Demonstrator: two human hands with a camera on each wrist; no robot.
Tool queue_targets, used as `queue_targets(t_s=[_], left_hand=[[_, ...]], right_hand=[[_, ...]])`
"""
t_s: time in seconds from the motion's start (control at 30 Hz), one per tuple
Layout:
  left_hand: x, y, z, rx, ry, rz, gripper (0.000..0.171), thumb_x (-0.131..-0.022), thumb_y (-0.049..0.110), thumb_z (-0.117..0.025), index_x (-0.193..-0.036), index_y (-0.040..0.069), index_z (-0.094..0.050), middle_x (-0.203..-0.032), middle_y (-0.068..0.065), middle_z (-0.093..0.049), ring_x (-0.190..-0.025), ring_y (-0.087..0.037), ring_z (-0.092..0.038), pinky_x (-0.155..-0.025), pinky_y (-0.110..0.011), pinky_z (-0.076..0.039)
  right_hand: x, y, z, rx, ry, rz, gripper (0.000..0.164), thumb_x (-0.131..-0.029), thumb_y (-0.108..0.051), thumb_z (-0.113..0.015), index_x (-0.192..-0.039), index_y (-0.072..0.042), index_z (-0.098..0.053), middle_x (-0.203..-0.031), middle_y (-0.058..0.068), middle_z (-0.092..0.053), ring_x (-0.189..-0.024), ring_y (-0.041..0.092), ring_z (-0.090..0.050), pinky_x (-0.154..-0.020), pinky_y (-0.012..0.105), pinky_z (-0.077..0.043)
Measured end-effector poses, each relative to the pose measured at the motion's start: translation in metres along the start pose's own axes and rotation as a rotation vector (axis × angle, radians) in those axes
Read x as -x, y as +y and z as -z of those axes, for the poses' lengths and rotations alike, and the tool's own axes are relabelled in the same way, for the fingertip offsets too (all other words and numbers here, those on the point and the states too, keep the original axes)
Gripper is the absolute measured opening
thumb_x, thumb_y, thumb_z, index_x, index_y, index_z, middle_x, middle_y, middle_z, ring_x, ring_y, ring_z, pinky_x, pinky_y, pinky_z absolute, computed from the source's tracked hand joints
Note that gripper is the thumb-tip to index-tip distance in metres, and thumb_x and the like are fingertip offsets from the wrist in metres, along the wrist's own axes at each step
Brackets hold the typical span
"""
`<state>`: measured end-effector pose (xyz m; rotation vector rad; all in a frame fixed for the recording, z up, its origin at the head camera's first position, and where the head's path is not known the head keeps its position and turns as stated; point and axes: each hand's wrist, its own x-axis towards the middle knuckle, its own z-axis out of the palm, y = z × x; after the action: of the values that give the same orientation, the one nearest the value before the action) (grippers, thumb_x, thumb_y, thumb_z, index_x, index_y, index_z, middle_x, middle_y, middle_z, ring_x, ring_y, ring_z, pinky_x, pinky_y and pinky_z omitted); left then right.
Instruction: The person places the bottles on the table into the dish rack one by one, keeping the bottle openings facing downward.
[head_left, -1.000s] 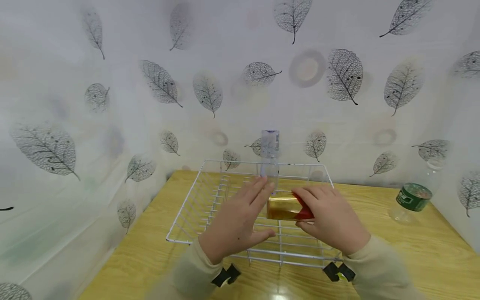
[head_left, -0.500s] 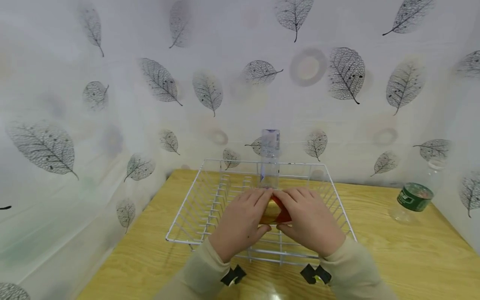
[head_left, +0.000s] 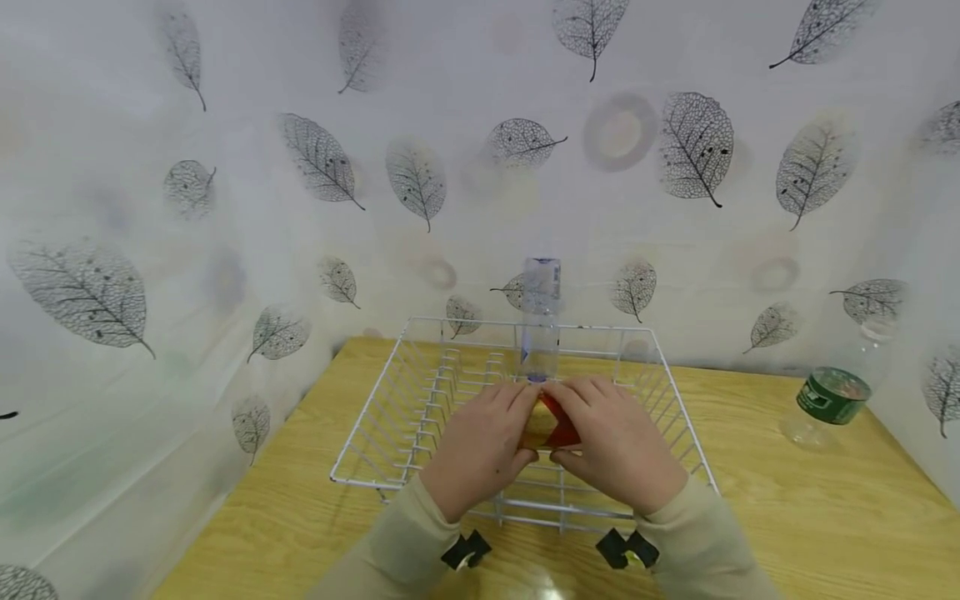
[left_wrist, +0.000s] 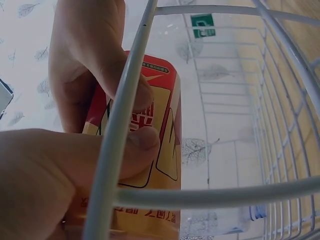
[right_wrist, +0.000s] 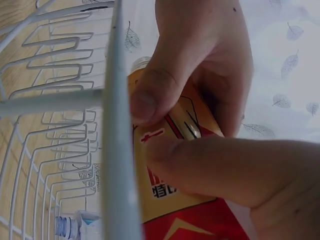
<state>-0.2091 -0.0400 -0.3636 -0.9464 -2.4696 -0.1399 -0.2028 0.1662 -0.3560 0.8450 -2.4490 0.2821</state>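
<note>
- The work looks partway through: of the three containers in view, one appears placed in the white wire rack (head_left: 528, 502), one is in hand, and one stands outside it.
- Placed, as far as I can judge: a clear bottle (head_left: 542, 317), neck down with its blue cap lowest, seemingly inside the rack towards the rear. What props it up is hidden.
- In hand: a red-and-gold can (head_left: 551, 425), lying on its side across the middle of the rack, behind the front rail and right of the row of upright wire loops. Whether it touches the wires beneath cannot be told.
- The left hand (head_left: 474, 446) is curled round the can's gold end, thumb on the near face and fingers over the top.
- The right hand (head_left: 618, 446) is closed likewise round the red end; the two hands nearly meet at the middle, and neither has let go, so this placement seems unfinished.
- Outside the rack: a bottle with a green label (head_left: 834, 396) stands on the bench (head_left: 277, 517) to the right, well apart from both hands. If it belongs to the same work, its turn has not come.
- What is left, by my reading: settling the can and releasing it, and perhaps dealing with the green-labelled bottle; its purpose is not evident.
</note>
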Motion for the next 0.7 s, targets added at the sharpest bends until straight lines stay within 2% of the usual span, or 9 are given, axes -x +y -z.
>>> queue_targets(t_s=[0.13,0.23,0.33,0.47,0.53,0.6,0.7], left_hand=[[0.0,-0.005,-0.002,0.095,0.031,0.018,0.079,-0.079,0.037,-0.089,-0.143,0.008,-0.053,-0.131,-0.005,-0.063,-0.117,-0.021,-0.061,-0.094,-0.035,-0.055],[-0.001,-0.008,-0.001,0.227,0.043,0.054,0.078,-0.08,0.034,-0.088,-0.144,0.008,-0.052,-0.129,-0.007,-0.063,-0.113,-0.019,-0.062,-0.089,-0.034,-0.056],[-0.002,-0.009,0.001,0.38,0.04,0.106,0.079,-0.082,0.034,-0.087,-0.147,0.009,-0.049,-0.132,-0.006,-0.062,-0.109,-0.017,-0.061,-0.086,-0.032,-0.056],[-0.004,-0.01,0.003,0.598,0.039,0.148,0.078,-0.084,0.032,-0.085,-0.15,0.014,-0.047,-0.132,-0.001,-0.061,-0.105,-0.014,-0.06,-0.082,-0.03,-0.055],[-0.005,-0.01,0.002,0.731,0.037,0.149,0.075,-0.086,0.031,-0.084,-0.15,0.02,-0.047,-0.131,0.003,-0.06,-0.105,-0.012,-0.059,-0.081,-0.03,-0.054],[-0.005,-0.008,0.001,0.877,0.014,0.165,0.073,-0.088,0.03,-0.082,-0.15,0.027,-0.045,-0.13,0.006,-0.059,-0.105,-0.012,-0.058,-0.082,-0.03,-0.054],[-0.005,-0.005,-0.001,1.08,-0.046,0.212,0.07,-0.091,0.03,-0.078,-0.152,0.03,-0.042,-0.129,0.006,-0.058,-0.108,-0.014,-0.059,-0.086,-0.032,-0.055]], right_hand=[[0.0,0.003,0.007,-0.1,-0.018,-0.041,0.082,-0.07,-0.033,-0.094,-0.14,-0.011,-0.059,-0.132,0.008,-0.06,-0.112,0.03,-0.06,-0.086,0.047,-0.055],[0.001,0.006,0.016,-0.281,-0.017,-0.124,0.084,-0.077,-0.03,-0.091,-0.149,-0.016,-0.049,-0.144,0.007,-0.051,-0.115,0.03,-0.059,-0.086,0.046,-0.057],[0.004,0.009,0.026,-0.508,0.04,-0.207,0.089,-0.082,-0.022,-0.088,-0.156,-0.024,-0.038,-0.151,0.006,-0.044,-0.125,0.031,-0.054,-0.093,0.049,-0.053],[0.005,0.014,0.032,-0.852,0.121,-0.268,0.089,-0.088,-0.008,-0.079,-0.159,-0.028,-0.029,-0.156,0.005,-0.039,-0.138,0.026,-0.042,-0.107,0.036,-0.044],[0.005,0.016,0.031,-1.055,0.13,-0.289,0.086,-0.093,-0.003,-0.072,-0.16,-0.026,-0.024,-0.159,0.008,-0.035,-0.14,0.024,-0.039,-0.105,0.029,-0.046],[0.005,0.017,0.027,-1.245,0.136,-0.308,0.081,-0.097,-0.007,-0.068,-0.161,-0.023,-0.021,-0.157,0.011,-0.034,-0.138,0.026,-0.042,-0.1,0.03,-0.05],[0.006,0.015,0.023,-1.384,0.134,-0.331,0.079,-0.099,-0.02,-0.069,-0.162,-0.023,-0.021,-0.152,0.017,-0.038,-0.13,0.028,-0.05,-0.094,0.035,-0.055]])
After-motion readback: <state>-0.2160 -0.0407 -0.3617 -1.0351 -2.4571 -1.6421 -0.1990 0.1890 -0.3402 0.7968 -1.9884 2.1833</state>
